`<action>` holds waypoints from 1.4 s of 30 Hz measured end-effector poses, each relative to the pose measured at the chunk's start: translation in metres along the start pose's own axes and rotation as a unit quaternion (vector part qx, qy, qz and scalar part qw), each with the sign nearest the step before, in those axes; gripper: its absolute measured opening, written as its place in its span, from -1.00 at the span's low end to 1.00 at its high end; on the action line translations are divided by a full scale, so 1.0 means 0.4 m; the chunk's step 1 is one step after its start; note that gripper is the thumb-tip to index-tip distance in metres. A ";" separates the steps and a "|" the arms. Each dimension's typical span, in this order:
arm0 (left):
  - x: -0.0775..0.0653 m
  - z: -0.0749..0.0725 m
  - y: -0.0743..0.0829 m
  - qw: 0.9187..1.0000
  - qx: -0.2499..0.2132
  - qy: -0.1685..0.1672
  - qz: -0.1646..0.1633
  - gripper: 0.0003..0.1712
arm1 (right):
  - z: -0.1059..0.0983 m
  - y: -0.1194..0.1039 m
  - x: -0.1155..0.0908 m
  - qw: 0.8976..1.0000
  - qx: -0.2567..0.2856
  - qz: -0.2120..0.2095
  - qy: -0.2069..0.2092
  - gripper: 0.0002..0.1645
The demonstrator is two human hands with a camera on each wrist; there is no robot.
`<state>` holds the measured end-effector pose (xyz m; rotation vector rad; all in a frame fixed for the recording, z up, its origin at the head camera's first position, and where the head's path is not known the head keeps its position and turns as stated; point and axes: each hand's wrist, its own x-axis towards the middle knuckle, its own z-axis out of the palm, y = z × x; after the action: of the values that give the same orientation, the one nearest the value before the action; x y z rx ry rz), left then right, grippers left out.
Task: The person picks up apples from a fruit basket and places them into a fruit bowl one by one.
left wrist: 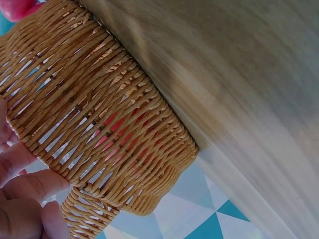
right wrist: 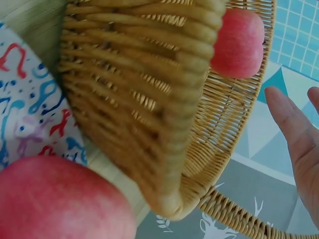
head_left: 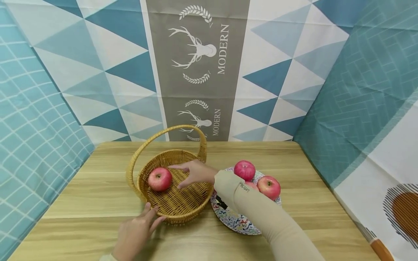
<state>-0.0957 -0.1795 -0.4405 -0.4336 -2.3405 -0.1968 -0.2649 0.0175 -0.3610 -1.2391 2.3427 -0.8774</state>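
A round wicker basket (head_left: 183,216) with a tall handle (head_left: 143,145) stands on the table, with one red apple (head_left: 160,179) in its left side. My left hand (head_left: 135,232) holds the front left rim; in the left wrist view its fingers (left wrist: 37,184) lie at the weave. Over the basket reaches my right hand (head_left: 196,172), fingers and thumb spread, holding nothing and apart from the apple. To the right, a colourful patterned plate (head_left: 236,223) bears red apples (head_left: 269,187), partly covered by my right sleeve. The right wrist view shows an apple (right wrist: 237,45) inside the basket.
The wooden table (head_left: 81,203) extends around the basket and plate. Behind it hangs a cloth with triangles and deer heads (head_left: 202,50). Blue tiled cloth (head_left: 32,108) borders the left side, and teal cloth (head_left: 352,101) the right.
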 end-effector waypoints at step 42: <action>-0.004 -0.003 -0.003 1.000 -0.005 -0.017 -0.002 -0.29 | 0.029 0.017 0.124 0.885 0.380 0.263 0.053 0.03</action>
<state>-0.0943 -0.1813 -0.4407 -0.4417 -2.3745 -0.2052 -0.2903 -0.0246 -0.3749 -0.2260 1.9047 -1.4581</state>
